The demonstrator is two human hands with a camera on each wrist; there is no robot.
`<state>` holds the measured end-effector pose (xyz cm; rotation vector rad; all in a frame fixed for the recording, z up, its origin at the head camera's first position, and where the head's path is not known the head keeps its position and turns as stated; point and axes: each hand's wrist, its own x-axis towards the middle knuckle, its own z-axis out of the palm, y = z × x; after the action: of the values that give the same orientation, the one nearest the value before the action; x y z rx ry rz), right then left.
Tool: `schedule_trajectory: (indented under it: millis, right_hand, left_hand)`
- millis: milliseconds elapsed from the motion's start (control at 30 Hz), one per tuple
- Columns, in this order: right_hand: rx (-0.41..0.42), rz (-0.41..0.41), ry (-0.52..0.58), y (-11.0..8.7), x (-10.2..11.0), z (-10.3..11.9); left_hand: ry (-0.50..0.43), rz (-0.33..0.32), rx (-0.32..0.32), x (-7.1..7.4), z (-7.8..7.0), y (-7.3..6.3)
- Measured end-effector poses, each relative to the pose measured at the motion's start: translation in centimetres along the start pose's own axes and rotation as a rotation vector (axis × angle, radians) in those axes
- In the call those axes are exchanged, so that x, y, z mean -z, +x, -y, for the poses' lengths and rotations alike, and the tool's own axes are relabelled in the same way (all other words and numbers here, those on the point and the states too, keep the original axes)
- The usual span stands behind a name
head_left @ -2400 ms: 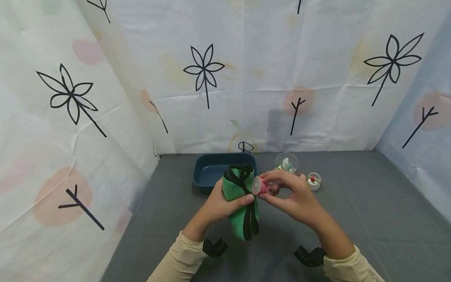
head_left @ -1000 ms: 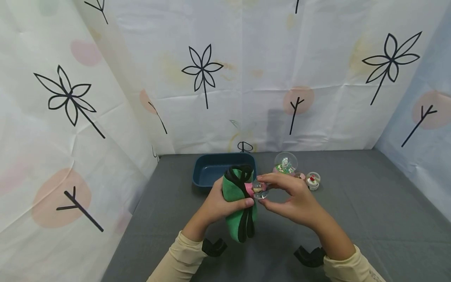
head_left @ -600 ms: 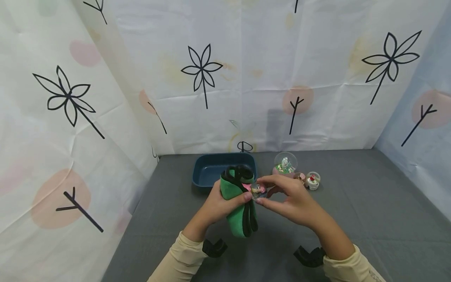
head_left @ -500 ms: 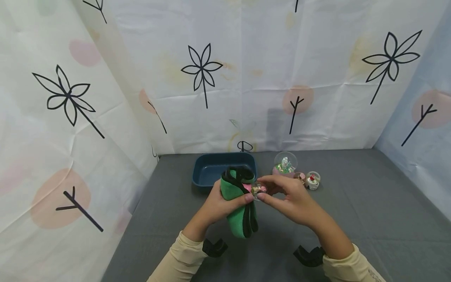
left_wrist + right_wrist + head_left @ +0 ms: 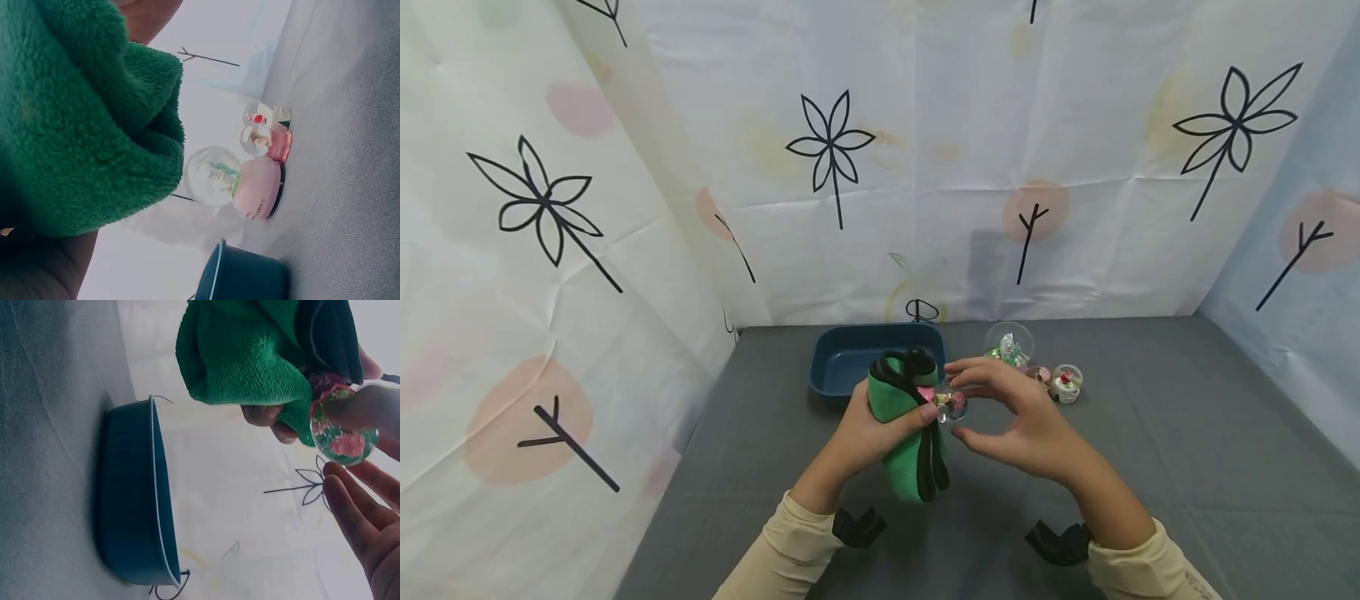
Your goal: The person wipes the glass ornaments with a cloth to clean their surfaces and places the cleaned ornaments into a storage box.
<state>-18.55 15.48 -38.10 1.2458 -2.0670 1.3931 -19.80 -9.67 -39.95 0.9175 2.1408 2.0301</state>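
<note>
My left hand grips a folded green cloth with black edging, thumb across its front. Nestled in the cloth's fold is the pink base of a small snow globe, its clear dome with a pink figure facing right. Around that dome my right hand is spread, thumb below and fingers above, with gaps showing in the head view. The right wrist view has the thumb overlapping the dome and the fingertips just beside it. Cloth fills much of the left wrist view and hides most of the left hand there.
A blue basin stands behind the cloth at the back. To its right are a large snow globe on a pink base, a small pink one and one with a white base and red top.
The small globe has swung from base-out to dome-out, its base now tucked in the cloth. My right fingers have just spread off the dome; the left hand keeps its grip.
</note>
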Motion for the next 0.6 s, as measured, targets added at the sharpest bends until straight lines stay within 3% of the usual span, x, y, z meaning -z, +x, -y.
schedule_trajectory:
  millis: [100, 233, 500, 600]
  right_hand:
    - [0.023, -0.005, 0.001, 0.00, -0.07, -0.01]
    - [-0.004, -0.007, -0.058, -0.02, -0.01, 0.26]
    - [-0.183, 0.012, -0.132, -0.20, -0.03, 0.92]
    - [-0.140, -0.001, -0.105, -0.12, 0.02, 0.78]
  left_hand:
    - [-0.007, 0.002, 0.002, -0.05, -0.01, -0.04]
    - [-0.006, 0.014, -0.024, -0.01, 0.01, -0.05]
    - [-0.014, 0.029, -0.076, -0.03, 0.14, -0.02]
    - [-0.010, 0.013, -0.089, -0.07, 0.16, -0.02]
